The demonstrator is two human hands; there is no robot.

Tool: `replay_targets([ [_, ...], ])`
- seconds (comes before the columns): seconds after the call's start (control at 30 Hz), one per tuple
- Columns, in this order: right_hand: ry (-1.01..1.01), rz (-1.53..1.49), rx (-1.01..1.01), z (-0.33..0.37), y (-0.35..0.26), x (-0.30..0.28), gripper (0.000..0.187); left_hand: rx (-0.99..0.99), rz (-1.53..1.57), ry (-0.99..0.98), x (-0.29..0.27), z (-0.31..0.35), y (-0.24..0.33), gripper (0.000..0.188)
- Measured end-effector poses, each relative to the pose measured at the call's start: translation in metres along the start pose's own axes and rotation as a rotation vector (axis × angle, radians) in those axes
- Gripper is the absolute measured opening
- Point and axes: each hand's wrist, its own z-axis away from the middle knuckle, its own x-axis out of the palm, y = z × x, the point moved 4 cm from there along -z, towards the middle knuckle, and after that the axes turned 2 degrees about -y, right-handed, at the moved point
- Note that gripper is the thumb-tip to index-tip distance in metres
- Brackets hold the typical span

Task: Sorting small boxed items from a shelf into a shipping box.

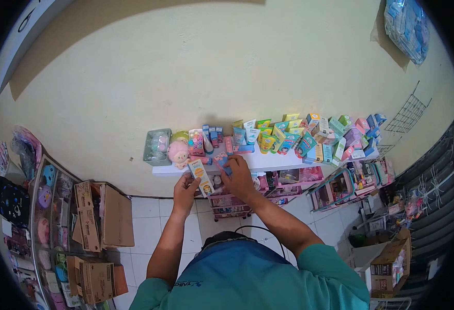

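Note:
My left hand (184, 192) is closed around a long white and yellow box (201, 177), held upright and slightly tilted at the front edge of the white shelf (265, 161). To its right, my right hand (240, 178) has its fingers on a small blue and pink box (220, 160) over the shelf. Just behind the hands, a pink plush doll (179, 152) sits beside a tub of colourful small items (196, 142). Pink and blue cartons (243, 149) lie and stand close by the right hand's fingertips.
Several tubes (276, 137) and cartons (335, 134) crowd the shelf's right half; a clear green container (157, 146) stands at its left end. Below is a pink drawer cart (229, 206). Cardboard boxes (116, 217) stand on the left, another open box (392, 266) at lower right.

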Motion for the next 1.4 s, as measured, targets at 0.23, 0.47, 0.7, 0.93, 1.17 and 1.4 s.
replay_targets([
  [0.23, -0.019, -0.317, 0.067, 0.01, -0.048, -0.005, 0.028, -0.082, 0.206, 0.013, 0.018, 0.003, -0.007, 0.03],
  [0.47, -0.09, -0.232, -0.026, 0.017, -0.055, 0.006, 0.03, -0.147, 0.525, 0.011, 0.019, 0.008, -0.012, 0.043],
  [0.7, -0.13, -0.213, -0.082, 0.024, -0.06, 0.016, 0.035, -0.163, 0.244, 0.125, 0.018, 0.007, -0.002, 0.044],
  [0.93, -0.11, -0.257, -0.043, 0.0, -0.039, -0.004, 0.037, -0.153, 0.219, 0.107, 0.007, 0.004, -0.002, 0.042],
  [1.17, -0.131, 0.395, 0.056, -0.027, 0.038, -0.018, 0.034, -0.139, 0.191, 0.132, -0.003, 0.007, 0.003, 0.039],
  [1.4, -0.107, 0.569, 0.045, -0.026, 0.045, -0.02, 0.026, -0.134, 0.159, 0.104, -0.009, 0.008, 0.006, 0.037],
])
